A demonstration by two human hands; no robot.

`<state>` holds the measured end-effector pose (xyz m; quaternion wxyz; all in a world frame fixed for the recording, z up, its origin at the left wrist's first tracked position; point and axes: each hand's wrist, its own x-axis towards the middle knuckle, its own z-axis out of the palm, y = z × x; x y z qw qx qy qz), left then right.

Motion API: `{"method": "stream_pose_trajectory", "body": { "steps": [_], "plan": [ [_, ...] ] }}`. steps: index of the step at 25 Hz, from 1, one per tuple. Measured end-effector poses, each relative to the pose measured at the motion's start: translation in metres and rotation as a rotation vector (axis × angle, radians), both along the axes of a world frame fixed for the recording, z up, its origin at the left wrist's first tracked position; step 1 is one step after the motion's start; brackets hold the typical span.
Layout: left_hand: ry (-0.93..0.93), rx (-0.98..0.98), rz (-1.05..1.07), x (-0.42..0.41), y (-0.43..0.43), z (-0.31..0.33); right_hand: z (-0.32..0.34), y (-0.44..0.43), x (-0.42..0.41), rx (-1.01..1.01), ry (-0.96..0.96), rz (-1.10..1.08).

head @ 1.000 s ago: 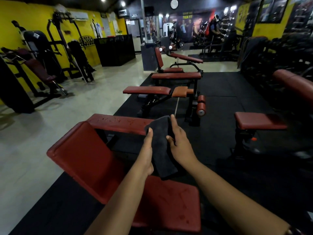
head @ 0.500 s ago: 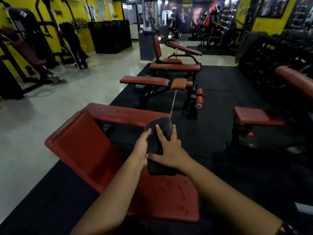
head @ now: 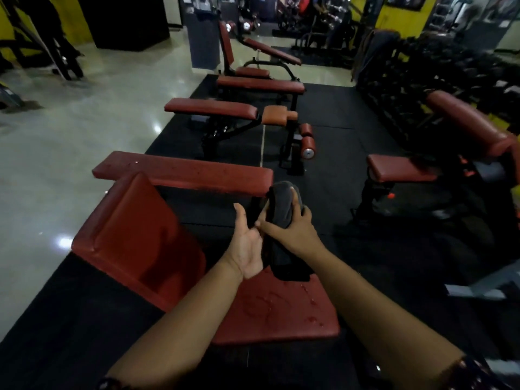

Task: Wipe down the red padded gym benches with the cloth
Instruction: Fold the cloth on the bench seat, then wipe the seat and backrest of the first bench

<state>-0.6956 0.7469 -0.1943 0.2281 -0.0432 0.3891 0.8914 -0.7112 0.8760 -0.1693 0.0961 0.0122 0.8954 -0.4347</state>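
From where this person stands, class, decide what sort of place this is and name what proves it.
A gym, almost certainly: several red padded benches in a row on black floor mats, one with roller pads for the legs, and what looks like a dumbbell rack on the right.

Dim indoor scene, underexposed overall. The pale floor (head: pixel 84 122) from 9 to 11 o'clock is the brightest area and carries white glare spots of reflected light. From 1 to 4 o'clock it falls to near-black, detail unreadable. The dark cloth (head: pixel 282 209) barely separates from the black mat (head: pixel 351 114). Soft smear throughout, worst toward 12 o'clock. Straight lines bow near the edges: wide-angle distortion.
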Motion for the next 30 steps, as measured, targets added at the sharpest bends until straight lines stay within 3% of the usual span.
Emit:
{"method": "stream_pose_trajectory", "body": {
  "steps": [4, 8, 10, 12, 16, 21, 26, 30],
  "plan": [
    [0.069, -0.027, -0.213, -0.008, -0.003, -0.014, -0.03, 0.003, 0.006, -0.241, 0.124, -0.259],
    [0.103, -0.142, -0.255, -0.016, 0.02, -0.028, -0.043, 0.028, 0.011, -0.138, 0.112, -0.384],
    [0.14, -0.39, -0.299, -0.018, 0.032, -0.04, -0.055, 0.046, 0.021, 0.015, 0.069, -0.386],
    [0.191, -0.757, -0.284, -0.019, 0.04, -0.058, -0.075, 0.07, 0.032, 0.205, 0.052, -0.342],
    [0.199, -1.061, -0.042, -0.024, 0.044, -0.113, -0.119, 0.115, 0.046, 0.374, -0.043, -0.256],
    [0.51, -1.711, -0.313, -0.004, 0.037, -0.174, -0.169, 0.154, 0.071, 0.461, -0.145, -0.147],
    [0.514, -1.836, -0.327, 0.038, 0.053, -0.229, -0.224, 0.189, 0.091, 0.519, -0.204, 0.0],
    [0.511, -1.865, -0.46, 0.047, 0.065, -0.28, -0.285, 0.207, 0.091, 0.535, -0.401, 0.079]
  ]
}}
